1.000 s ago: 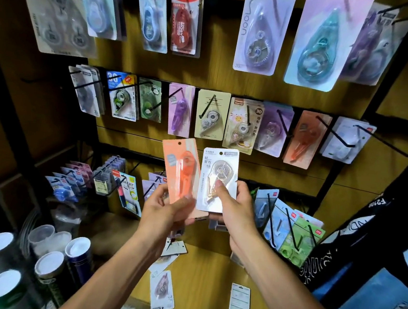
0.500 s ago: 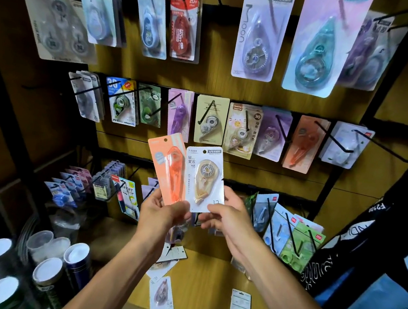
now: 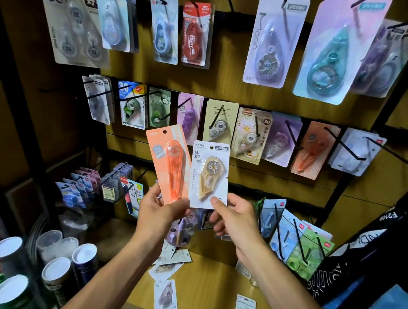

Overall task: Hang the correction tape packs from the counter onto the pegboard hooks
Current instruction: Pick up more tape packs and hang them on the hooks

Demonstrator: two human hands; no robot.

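Head view: left hand [image 3: 160, 215] grips the orange pack [image 3: 168, 162]; right hand [image 3: 235, 219] pinches the white pack [image 3: 210, 177].

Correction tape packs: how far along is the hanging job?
Done: most pegboard hooks already carry packs. In hand: the left hand holds an orange pack, the right hand pinches a white pack by its lower edge; neither is on a hook. Left: those two, plus loose packs on the counter, such as one near its front edge.
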